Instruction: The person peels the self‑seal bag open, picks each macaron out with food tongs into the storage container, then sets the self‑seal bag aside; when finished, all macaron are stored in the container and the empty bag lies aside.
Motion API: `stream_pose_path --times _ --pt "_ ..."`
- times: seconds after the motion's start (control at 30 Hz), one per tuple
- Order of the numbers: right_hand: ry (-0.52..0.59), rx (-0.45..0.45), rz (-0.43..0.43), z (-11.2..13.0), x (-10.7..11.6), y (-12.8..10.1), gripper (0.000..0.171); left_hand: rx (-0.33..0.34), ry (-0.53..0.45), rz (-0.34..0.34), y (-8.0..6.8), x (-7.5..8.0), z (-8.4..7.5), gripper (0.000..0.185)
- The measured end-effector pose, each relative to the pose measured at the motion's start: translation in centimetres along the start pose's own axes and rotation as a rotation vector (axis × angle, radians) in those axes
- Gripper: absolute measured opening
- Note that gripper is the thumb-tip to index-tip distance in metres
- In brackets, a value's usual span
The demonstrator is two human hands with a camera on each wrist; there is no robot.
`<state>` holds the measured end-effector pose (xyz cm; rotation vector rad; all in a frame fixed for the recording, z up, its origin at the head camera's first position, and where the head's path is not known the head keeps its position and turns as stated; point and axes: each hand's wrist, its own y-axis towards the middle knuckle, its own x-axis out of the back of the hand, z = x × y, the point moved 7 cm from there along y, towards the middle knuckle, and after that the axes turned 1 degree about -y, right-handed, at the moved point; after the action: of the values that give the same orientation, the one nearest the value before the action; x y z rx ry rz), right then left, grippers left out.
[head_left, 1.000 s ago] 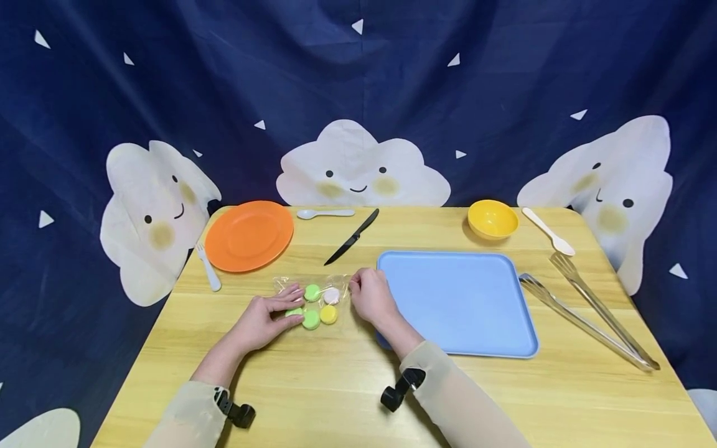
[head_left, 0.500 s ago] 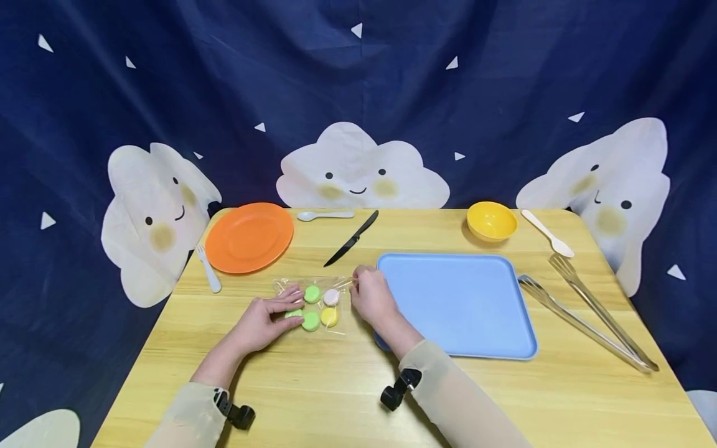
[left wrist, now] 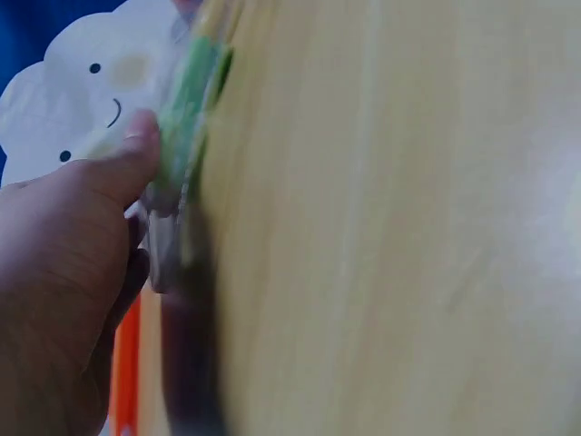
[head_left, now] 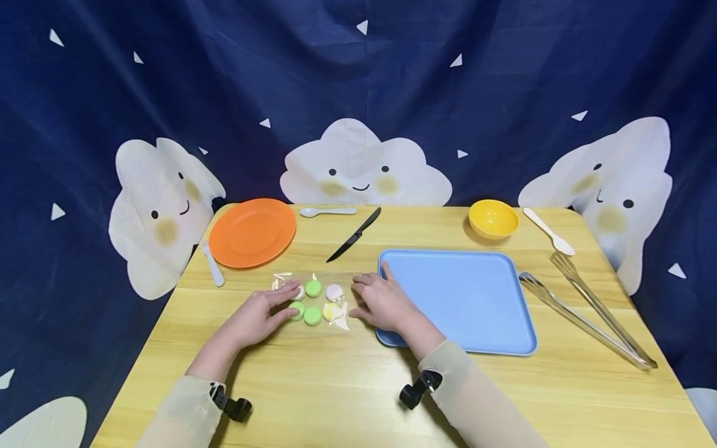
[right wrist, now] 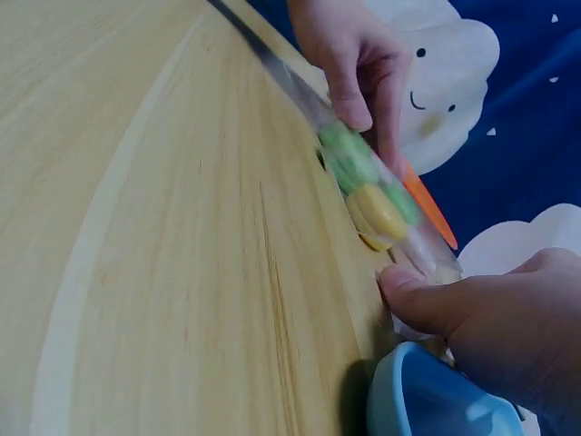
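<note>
A clear plastic bag [head_left: 322, 302] of several macarons, green, pale and yellow, lies on the table left of the blue tray. My left hand [head_left: 254, 317] rests on the bag's left part, its long fingers fairly straight and the thumb over a green macaron [left wrist: 186, 91]. At the opposite end my right hand [head_left: 389, 305] has its fingers spread, with fingertips and thumb at the bag's edge. One of its fingers reaches over the tray rim. In the right wrist view the right thumb lies by the bag's end, near the yellow macaron [right wrist: 377, 213]; the other fingers are hidden.
The blue tray [head_left: 465, 298] lies under and beyond the right hand. Farther back are an orange plate [head_left: 252, 233], a fork [head_left: 213, 264], a spoon [head_left: 328, 211], a black knife [head_left: 354, 235], a yellow bowl [head_left: 493, 219] and a white spoon [head_left: 549, 232]. Metal tongs [head_left: 588, 311] lie at right.
The right hand has gone from pinching the bag's right edge to spread fingers, one over the tray rim. The left fingers have drawn slightly left, uncovering more of the left macarons.
</note>
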<state>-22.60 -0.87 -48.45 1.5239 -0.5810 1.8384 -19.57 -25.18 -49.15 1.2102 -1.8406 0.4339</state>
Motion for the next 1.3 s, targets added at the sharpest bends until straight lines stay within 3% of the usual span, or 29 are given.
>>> stream_pose_path --times 0.13,0.33,0.57,0.73,1.1,1.3 --pt "-0.010 0.016 0.022 0.0 0.0 -0.5 0.059 -0.028 0.043 -0.042 -0.3 -0.2 -0.2 0.039" --pt "0.027 0.022 -0.009 0.2 1.3 -1.6 0.058 -0.057 0.112 -0.179 -0.6 0.3 -1.1 0.028" --pt "0.097 0.024 -0.089 -1.3 4.5 -4.4 0.052 -0.115 0.259 -0.246 -0.5 0.3 -1.8 0.021" --pt "0.158 -0.005 -0.175 -3.5 7.6 -7.4 0.052 -0.133 0.300 -0.270 -0.7 0.5 -1.9 0.018" --pt "0.216 -0.128 -0.330 -10.3 12.4 -15.3 0.047 -0.114 0.223 -0.350 -1.0 0.9 -1.9 0.019" --pt "0.199 -0.213 -0.395 -13.9 14.1 -20.6 0.048 -0.071 0.168 -0.323 -0.6 0.9 -2.3 0.031"
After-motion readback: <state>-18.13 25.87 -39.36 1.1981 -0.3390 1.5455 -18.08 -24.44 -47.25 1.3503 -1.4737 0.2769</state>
